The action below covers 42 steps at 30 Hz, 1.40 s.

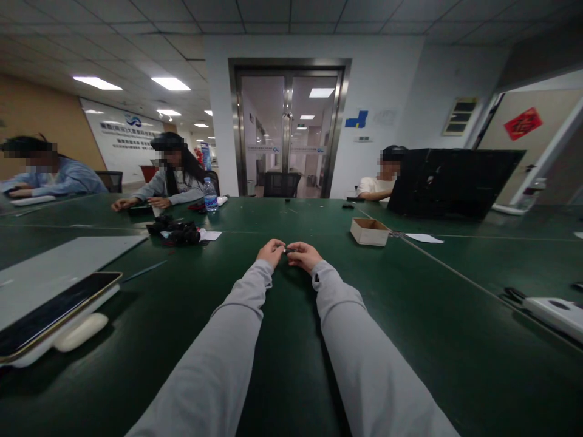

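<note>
Both arms reach forward in light grey sleeves over the dark green table (291, 364). My left hand (272, 252) and my right hand (304, 255) meet just above the tabletop, fingertips close together. Between them is a small dark piece (286, 250) with a bright spot, too small to name. Fingers of both hands are pinched closed on it from either side. How much of it lies behind the fingers is hidden.
An open-topped box (370, 232) stands right of my hands. Black camera-like gear (175, 230) and a water bottle (210, 195) are left. A phone (54, 315) lies near left, a large black monitor (455, 182) far right. Several people sit around the table.
</note>
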Motion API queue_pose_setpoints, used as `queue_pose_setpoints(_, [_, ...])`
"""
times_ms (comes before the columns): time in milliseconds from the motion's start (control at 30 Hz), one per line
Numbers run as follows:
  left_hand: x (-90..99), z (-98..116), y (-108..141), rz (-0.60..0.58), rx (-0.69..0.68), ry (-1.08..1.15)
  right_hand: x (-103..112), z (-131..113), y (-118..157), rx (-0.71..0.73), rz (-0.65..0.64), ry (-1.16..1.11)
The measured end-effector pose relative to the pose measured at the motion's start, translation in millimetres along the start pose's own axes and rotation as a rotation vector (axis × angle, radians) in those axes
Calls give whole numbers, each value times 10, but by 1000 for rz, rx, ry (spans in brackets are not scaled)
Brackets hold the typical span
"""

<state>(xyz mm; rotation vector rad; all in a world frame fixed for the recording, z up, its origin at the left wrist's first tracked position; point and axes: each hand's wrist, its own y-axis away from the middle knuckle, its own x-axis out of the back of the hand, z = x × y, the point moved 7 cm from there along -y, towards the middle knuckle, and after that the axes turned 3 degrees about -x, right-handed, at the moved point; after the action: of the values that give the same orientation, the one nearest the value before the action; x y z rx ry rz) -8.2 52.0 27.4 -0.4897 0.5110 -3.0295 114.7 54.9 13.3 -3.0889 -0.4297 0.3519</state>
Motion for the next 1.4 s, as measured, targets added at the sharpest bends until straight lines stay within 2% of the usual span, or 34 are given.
queue_pose_setpoints(133, [22, -1, -11, 30, -7, -20, -3, 2, -1, 13, -16, -3])
queue_pose_setpoints(267, [-17, -4, -14, -19, 13, 39, -21, -1, 8, 13, -43, 9])
queue_pose_setpoints(367, [-8, 16, -3, -9, 10, 43, -30, -10, 12, 21, -61, 8])
queue_pose_setpoints(700, [-10, 11, 12, -19, 44, 19, -18, 1, 3, 13, -41, 14])
queue_pose_setpoints(1167, [-26, 26, 34, -38, 111, 94, -23, 2, 12, 5, -53, 20])
queue_pose_setpoints(1400, [-16, 22, 23, -26, 45, 51, -26, 2, 6, 8, -58, 15])
